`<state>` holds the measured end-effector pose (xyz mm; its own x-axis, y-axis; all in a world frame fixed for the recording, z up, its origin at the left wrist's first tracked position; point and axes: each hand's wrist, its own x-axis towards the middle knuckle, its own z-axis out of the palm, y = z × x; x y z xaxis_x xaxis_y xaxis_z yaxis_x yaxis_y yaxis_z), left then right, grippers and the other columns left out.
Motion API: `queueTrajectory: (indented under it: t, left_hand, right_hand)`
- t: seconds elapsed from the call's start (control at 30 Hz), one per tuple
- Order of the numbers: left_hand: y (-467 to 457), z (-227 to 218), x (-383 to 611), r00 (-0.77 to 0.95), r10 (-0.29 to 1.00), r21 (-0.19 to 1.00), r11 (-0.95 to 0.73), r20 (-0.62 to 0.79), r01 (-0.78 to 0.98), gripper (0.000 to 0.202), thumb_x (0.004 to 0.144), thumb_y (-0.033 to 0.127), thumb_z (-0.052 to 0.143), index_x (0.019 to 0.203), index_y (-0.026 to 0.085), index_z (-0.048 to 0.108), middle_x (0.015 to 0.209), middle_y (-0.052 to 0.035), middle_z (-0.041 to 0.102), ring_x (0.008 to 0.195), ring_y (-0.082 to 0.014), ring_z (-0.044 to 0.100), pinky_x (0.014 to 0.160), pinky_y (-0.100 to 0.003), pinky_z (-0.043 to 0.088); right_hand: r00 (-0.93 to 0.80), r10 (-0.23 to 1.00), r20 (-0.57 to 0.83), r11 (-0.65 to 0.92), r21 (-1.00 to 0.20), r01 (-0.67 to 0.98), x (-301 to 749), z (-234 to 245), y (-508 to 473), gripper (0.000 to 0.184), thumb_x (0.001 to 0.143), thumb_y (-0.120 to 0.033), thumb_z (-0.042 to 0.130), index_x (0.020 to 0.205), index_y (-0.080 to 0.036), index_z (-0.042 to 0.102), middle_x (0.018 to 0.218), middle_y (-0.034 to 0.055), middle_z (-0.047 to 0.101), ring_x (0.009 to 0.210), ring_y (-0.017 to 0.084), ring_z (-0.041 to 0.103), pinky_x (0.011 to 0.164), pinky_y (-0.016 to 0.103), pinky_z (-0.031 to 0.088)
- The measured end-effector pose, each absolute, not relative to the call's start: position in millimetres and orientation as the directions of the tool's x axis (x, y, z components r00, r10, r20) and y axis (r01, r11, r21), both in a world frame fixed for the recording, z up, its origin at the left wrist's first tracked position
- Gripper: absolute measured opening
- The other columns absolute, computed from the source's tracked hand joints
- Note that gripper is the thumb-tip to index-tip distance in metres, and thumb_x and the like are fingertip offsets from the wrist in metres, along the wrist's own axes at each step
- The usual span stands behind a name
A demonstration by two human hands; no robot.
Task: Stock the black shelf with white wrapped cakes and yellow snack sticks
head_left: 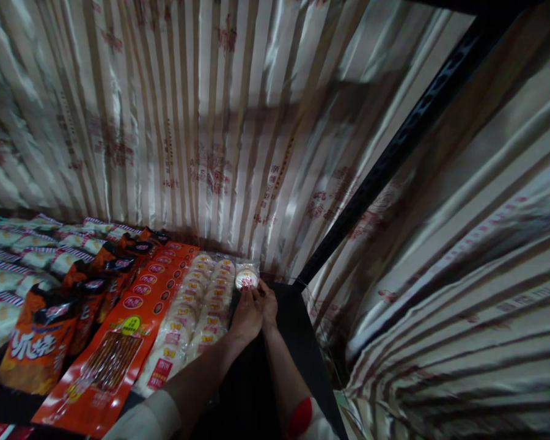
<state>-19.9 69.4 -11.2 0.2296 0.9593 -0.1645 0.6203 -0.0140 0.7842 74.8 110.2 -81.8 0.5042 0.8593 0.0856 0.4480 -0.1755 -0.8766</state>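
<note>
Both my hands meet at the far end of a dark shelf (297, 342). My left hand (246, 316) and my right hand (268, 304) together hold a small round white cake in clear wrap (246, 278), at the back of the shelf by the curtain. Just left of it run two rows of the same wrapped round cakes (197, 311), lined up from back to front. My forearms reach in from the bottom middle of the view.
Flat orange-red snack packs (132, 330) lie left of the cakes, then orange and black bags (41, 342) and pale striped bags (9, 269). A shiny striped curtain (201, 122) hangs behind. A black post (394, 153) slants up on the right.
</note>
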Motion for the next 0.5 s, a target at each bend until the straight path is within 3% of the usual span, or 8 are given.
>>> queueTrajectory:
  t: [0.23, 0.37, 0.5]
  left_hand:
    - [68.9, -6.4, -19.2, 0.241, 0.955, 0.754, -0.028, -0.175, 0.657, 0.051, 0.088, 0.013, 0.029, 0.135, -0.004, 0.034, 0.145, -0.0217, 0.03, 0.137, -0.0228, 0.023, 0.113, -0.03, 0.021]
    - [66.4, -10.8, -18.4, 0.208, 0.964, 0.739, -0.018, -0.166, 0.674, 0.051, 0.089, 0.015, 0.028, 0.137, 0.0, 0.033, 0.145, -0.0195, 0.031, 0.136, -0.0221, 0.025, 0.113, -0.031, 0.022]
    - [63.4, -11.4, -18.1, 0.234, 0.959, 0.736, -0.043, -0.159, 0.675, 0.051, 0.088, 0.011, 0.028, 0.136, -0.005, 0.032, 0.145, -0.0222, 0.029, 0.138, -0.0224, 0.021, 0.114, -0.031, 0.019]
  right_hand:
    - [0.498, 0.862, 0.098, -0.216, -0.816, 0.536, 73.3, -79.1, 110.3, 0.036, 0.072, -0.036, 0.059, 0.104, -0.025, 0.069, 0.088, 0.0032, 0.064, 0.072, 0.016, 0.062, 0.069, 0.025, 0.047]
    - [0.479, 0.871, 0.112, -0.187, -0.826, 0.532, 73.7, -80.0, 110.2, 0.036, 0.071, -0.036, 0.06, 0.103, -0.023, 0.068, 0.088, 0.0036, 0.064, 0.072, 0.015, 0.062, 0.069, 0.025, 0.047]
    - [0.506, 0.851, 0.14, -0.146, -0.863, 0.484, 74.7, -85.1, 109.3, 0.043, 0.068, -0.042, 0.059, 0.105, -0.02, 0.065, 0.085, 0.0038, 0.065, 0.071, 0.016, 0.061, 0.068, 0.027, 0.047]
